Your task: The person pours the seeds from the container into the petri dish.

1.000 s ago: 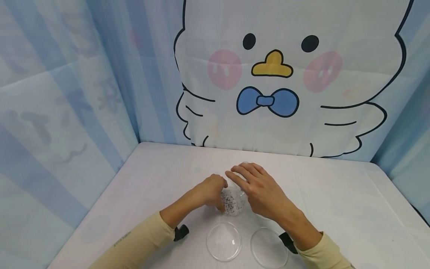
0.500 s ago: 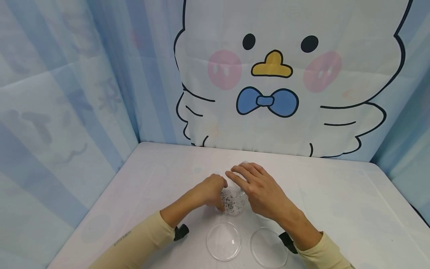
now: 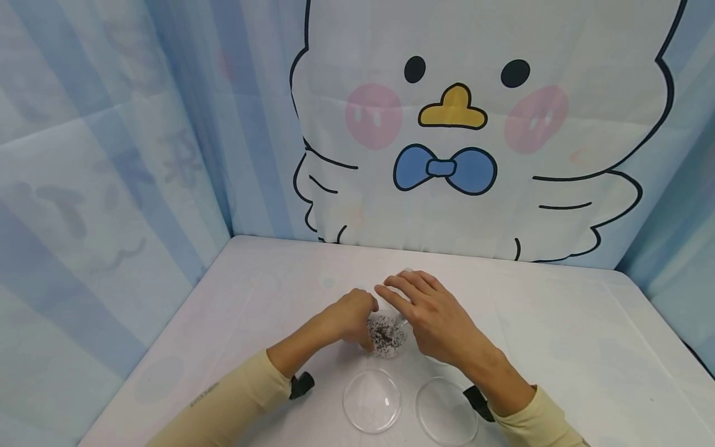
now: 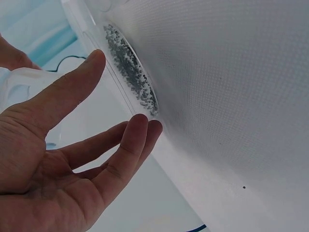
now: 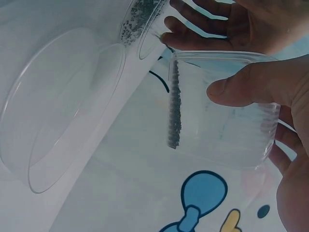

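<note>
My left hand [image 3: 353,315] holds a clear round dish [image 4: 117,83] low at the table, its thumb on one side and fingertips on the other. White and black grains [image 4: 129,70] lie in the dish. My right hand [image 3: 441,320] grips a clear plastic cup [image 5: 224,133], thumb across its wall and fingers behind. That cup is tipped on its side, rim toward the left hand and close above the dish. A band of dark grains [image 5: 175,108] lies along its lower wall. In the head view the right hand hides most of the cup.
Two clear round dishes, a left one [image 3: 372,401] and a right one [image 3: 447,412], sit on the white table [image 3: 558,335] nearer the body. One dark speck [image 4: 244,187] lies on the tabletop. A patterned curtain [image 3: 447,223] rises along the back edge.
Dark grains show more densely in the dish at the left hand, mostly in its middle. Both hands and the two nearer dishes stay in place.
</note>
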`<state>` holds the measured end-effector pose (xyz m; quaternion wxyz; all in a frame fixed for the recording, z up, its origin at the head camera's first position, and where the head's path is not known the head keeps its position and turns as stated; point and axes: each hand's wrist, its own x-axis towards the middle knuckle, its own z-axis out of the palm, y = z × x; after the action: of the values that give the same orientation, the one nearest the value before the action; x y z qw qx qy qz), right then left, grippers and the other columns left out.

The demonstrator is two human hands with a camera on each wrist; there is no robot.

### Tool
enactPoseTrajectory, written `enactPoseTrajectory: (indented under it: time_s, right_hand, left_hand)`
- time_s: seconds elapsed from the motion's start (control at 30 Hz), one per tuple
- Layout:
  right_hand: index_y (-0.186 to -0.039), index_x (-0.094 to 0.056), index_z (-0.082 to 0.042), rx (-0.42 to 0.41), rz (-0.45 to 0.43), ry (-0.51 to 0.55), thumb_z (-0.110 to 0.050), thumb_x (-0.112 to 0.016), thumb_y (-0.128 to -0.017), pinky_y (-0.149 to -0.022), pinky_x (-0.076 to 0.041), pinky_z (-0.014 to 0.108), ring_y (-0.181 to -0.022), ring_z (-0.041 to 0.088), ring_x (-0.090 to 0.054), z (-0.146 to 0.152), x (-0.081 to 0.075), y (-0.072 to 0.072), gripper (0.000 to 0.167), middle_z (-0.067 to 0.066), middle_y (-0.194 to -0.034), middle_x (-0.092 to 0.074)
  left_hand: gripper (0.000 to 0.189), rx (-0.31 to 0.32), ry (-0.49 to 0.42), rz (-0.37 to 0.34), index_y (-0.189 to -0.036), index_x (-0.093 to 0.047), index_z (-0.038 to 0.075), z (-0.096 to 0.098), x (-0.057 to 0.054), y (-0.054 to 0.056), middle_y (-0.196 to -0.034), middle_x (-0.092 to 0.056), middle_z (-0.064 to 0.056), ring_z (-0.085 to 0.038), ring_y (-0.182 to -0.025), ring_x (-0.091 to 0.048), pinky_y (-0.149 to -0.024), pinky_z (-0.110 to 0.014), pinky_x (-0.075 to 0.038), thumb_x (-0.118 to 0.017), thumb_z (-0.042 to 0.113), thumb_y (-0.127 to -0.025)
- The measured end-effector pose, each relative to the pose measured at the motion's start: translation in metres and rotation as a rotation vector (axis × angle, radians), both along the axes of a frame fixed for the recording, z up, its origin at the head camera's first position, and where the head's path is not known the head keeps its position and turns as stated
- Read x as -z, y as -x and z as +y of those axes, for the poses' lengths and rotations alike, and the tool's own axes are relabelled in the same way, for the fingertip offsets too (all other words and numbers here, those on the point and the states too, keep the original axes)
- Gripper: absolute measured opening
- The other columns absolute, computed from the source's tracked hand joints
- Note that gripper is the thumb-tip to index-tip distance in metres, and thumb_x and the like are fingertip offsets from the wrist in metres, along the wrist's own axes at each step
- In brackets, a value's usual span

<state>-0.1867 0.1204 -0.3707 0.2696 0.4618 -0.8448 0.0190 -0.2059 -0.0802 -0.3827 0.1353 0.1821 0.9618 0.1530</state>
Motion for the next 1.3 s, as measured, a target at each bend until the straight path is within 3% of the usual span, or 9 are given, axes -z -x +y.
enactPoseTrajectory:
  time_s: [1.3]
  right_hand:
    - [-0.143,-0.061,-0.014,-0.038,0.060,0.005,0.006,-0.086,-0.064,-0.115,-0.045,0.045,-0.129,0.028,-0.056,-0.0070,0.0011,-0.0021,0.086,0.006,-0.136,-0.064]
  left_hand:
    - [0.071,0.005,-0.073,0.011,-0.126,-0.070,-0.004,-0.0021,0.0003,-0.0025,-0.125,-0.073,-0.015,-0.031,-0.120,-0.067,-0.098,-0.041,-0.060,-0.101,0.015,-0.065]
